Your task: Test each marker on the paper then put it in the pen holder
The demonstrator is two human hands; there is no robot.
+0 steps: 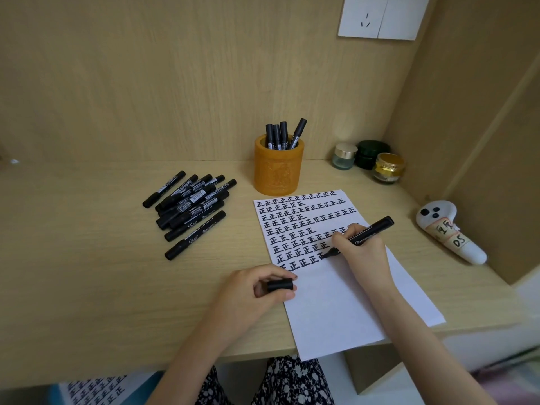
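The right hand [360, 249] grips an uncapped black marker [372, 229] in a writing hold, fingers curled round the barrel, with the tip down on the paper [336, 305] at the end of the lowest row of written characters. The back end of the marker slants up and away to the right. The left hand [255, 290] rests on the worktop [87, 273] at the paper's left edge and pinches the black cap [280, 285] between thumb and curled fingers, the cap lying sideways.

The paper lies at a slant in front of the person, its near corner hanging over the worktop's front edge. Its upper half is filled with rows of the same black character; the lower half is blank.

Just beyond the paper's far edge stands the orange pen holder [277, 171], upright, with four black markers [282, 135] standing in it, one leaning to the right. To the left of the paper, well apart from both hands, a loose heap of capped black markers [193, 206] lies on the worktop, several stacked across each other.

In the right back corner are three small jars [369, 159] close together: one clear with a pale lid, one dark green, one gold. Nearer, by the right wall, lies a white handle-shaped gadget [450, 232] with black dots and paper labels stuck on it. A white wall socket [380, 16] sits high on the back panel. Below the worktop's edge, at lower left, another sheet [96, 390] covered in the same character shows.
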